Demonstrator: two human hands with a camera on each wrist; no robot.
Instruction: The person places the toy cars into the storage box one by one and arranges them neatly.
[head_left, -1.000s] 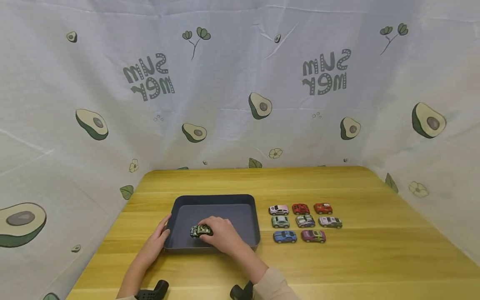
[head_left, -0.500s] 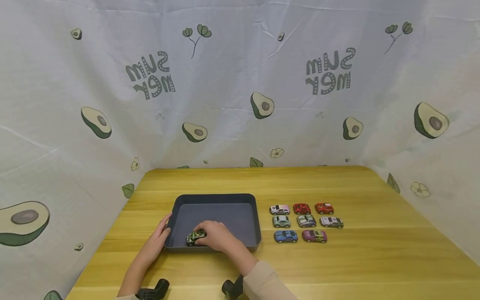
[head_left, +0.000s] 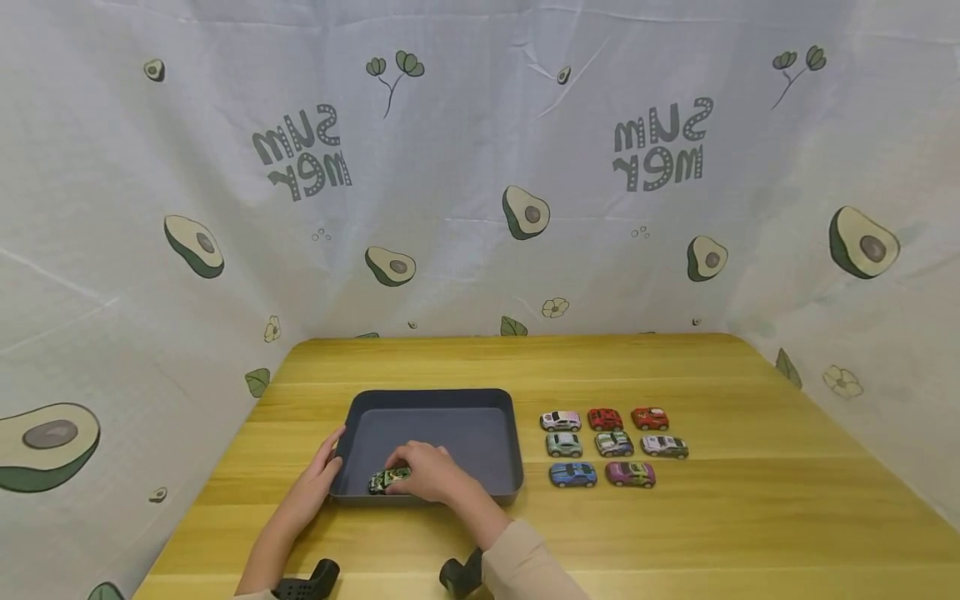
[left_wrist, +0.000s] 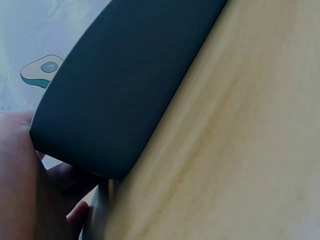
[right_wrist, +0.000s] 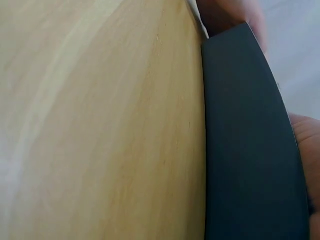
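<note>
A dark grey-blue rectangular tray sits on the wooden table. At its near-left corner my left hand holds the tray wall, thumb at the rim and fingers along the outside; the left wrist view shows this hand around the corner. Inside the tray, low at the near-left, my right hand pinches a green camouflage toy car from above. The right fingers cover the car's right end. In the right wrist view the tray's near wall hides the car and most of the right hand.
Right of the tray, several toy cars stand in three rows, among them a white one, a red one, a blue one and a purple one. A printed cloth hangs behind the table.
My right hand has carried the camouflage car left and nearer, down to the tray's near-left area. My left hand keeps its place on the tray corner.
</note>
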